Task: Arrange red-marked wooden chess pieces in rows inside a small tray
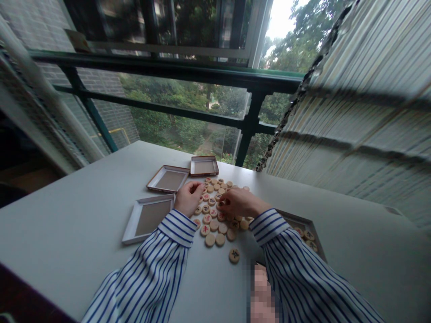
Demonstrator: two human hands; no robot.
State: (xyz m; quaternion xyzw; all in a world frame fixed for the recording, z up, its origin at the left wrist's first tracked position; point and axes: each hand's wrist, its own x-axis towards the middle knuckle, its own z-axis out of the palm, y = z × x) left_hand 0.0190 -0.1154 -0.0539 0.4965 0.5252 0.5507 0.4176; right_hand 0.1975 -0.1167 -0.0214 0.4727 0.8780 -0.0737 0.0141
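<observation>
Several round wooden chess discs [213,224] with red and black characters lie spread on a white table [84,224]. My left hand [188,198] rests curled on the left edge of the pile, its fingers closed over discs. My right hand [237,202] lies across the right side of the pile, fingertips pinched on a disc near the middle. Both arms wear blue-and-white striped sleeves. One disc [234,255] lies apart, nearer to me.
Three shallow box trays stand left and behind the pile: a white one [148,218], a brown-rimmed one [167,179] and a smaller one [204,166]. Another tray [308,233] holding discs sits at my right sleeve. Behind are a window railing and a striped blind.
</observation>
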